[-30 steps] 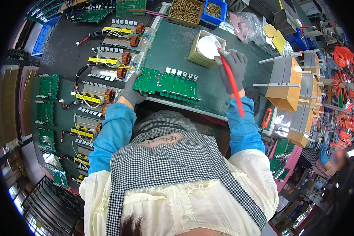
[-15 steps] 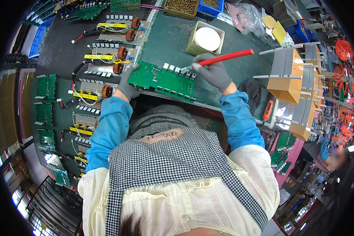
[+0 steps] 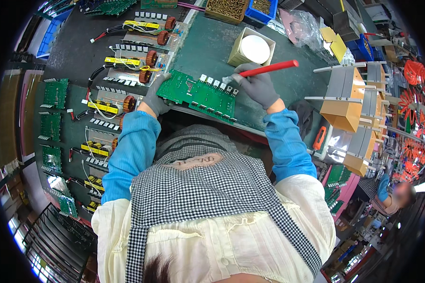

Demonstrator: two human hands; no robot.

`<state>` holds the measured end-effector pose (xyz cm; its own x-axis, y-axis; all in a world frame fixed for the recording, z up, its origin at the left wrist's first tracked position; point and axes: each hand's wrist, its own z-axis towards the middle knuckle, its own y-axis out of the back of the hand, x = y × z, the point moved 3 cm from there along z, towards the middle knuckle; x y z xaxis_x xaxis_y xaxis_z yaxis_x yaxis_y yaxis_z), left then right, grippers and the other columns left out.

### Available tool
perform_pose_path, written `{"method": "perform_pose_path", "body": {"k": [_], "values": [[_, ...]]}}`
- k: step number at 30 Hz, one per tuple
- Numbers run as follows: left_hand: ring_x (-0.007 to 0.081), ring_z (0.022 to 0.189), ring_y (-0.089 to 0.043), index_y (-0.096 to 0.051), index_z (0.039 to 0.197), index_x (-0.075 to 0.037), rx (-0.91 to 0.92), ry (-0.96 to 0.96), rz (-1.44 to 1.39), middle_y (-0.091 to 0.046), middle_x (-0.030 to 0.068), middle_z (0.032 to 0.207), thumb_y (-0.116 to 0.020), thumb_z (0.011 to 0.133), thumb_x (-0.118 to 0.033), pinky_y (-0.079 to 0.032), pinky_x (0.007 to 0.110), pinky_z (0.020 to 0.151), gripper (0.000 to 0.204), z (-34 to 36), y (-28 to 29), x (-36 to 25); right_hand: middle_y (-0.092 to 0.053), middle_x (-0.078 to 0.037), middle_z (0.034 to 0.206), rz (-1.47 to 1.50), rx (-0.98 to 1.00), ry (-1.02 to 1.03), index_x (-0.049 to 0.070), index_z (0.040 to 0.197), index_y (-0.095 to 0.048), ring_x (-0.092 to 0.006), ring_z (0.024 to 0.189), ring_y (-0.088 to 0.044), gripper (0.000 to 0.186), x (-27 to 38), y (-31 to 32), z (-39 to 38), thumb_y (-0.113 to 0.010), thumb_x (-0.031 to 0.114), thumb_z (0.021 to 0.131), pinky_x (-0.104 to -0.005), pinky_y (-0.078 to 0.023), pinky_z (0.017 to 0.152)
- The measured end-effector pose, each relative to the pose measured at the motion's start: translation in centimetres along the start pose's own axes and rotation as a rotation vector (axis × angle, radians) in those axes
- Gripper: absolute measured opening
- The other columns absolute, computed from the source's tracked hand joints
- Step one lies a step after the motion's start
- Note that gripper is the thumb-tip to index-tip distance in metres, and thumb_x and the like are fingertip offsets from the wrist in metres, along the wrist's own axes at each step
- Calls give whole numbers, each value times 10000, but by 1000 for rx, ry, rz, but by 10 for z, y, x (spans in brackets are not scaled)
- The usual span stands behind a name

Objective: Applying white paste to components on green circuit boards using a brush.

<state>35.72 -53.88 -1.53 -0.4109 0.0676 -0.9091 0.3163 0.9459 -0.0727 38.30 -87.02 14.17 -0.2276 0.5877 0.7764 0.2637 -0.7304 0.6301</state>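
Note:
A green circuit board [image 3: 200,96] is gripped at its left end by my gloved left hand [image 3: 158,95] and held tilted above the bench's near edge. Along its far edge stands a row of transistors [image 3: 217,84] with pale, whitish faces. My gloved right hand [image 3: 260,87] is closed round a red-handled brush [image 3: 269,68], whose handle points right. The brush's whitish tip is at the transistors toward the right of the row; whether it touches them I cannot tell. Just beyond that hand, a square box [image 3: 232,59] holds something round and white [image 3: 255,48].
To the left stand several assemblies with copper coils [image 3: 151,58] and yellow transformers, and more green boards [image 3: 55,93]. Screw bins [image 3: 226,8] line the far edge. An orange-handled tool [image 3: 320,137] lies right, near tan metal housings [image 3: 342,108]. Another person [image 3: 387,195] is far right.
The brush has moved slightly left along the transistor row, and its handle has tipped a little. My left hand still holds the board. The view has shifted slightly.

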Motion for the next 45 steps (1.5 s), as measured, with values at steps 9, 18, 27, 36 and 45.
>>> {"method": "perform_pose_path", "body": {"k": [9,18,27,36,45], "values": [[159,1104,-615,-591,1202,-119,-1,-213,625,-713,8,1080,-543,990,-266,-435,337,1056,262,-2,-1,-3,-691,-121,915,109,-37,-19,33,992,-695,-262,864,-668,235,5,9,-4,-723,238,880,-374,-525,784],[182,899,-684,-643,1099,-137,-58,142,-455,-719,44,1011,-627,932,-383,-565,326,808,298,-1,-5,-7,-682,-99,902,8,-79,13,24,985,-690,-233,854,-655,216,-7,13,-11,-740,198,867,-358,-517,780],[175,1004,-643,-575,1202,-134,-86,-49,94,-697,32,1100,-621,936,-328,-487,332,935,332,-9,-6,-21,-679,-93,903,-7,-58,10,20,999,-689,-225,838,-644,223,-10,14,-13,-742,192,866,-349,-516,768],[164,1084,-612,-545,1263,-110,32,70,-160,-678,24,1167,-570,973,-287,-439,327,1049,340,4,-1,-3,-687,-97,903,-37,-70,53,23,991,-693,-216,837,-655,210,-16,20,-16,-734,191,873,-343,-517,758],[184,1099,-616,-531,1276,-95,-39,17,-119,-677,62,1147,-596,949,-236,-450,329,1038,362,3,4,13,-681,-105,877,-37,31,-27,13,974,-693,-227,824,-654,207,-27,20,-27,-737,187,871,-347,-522,763]]}}
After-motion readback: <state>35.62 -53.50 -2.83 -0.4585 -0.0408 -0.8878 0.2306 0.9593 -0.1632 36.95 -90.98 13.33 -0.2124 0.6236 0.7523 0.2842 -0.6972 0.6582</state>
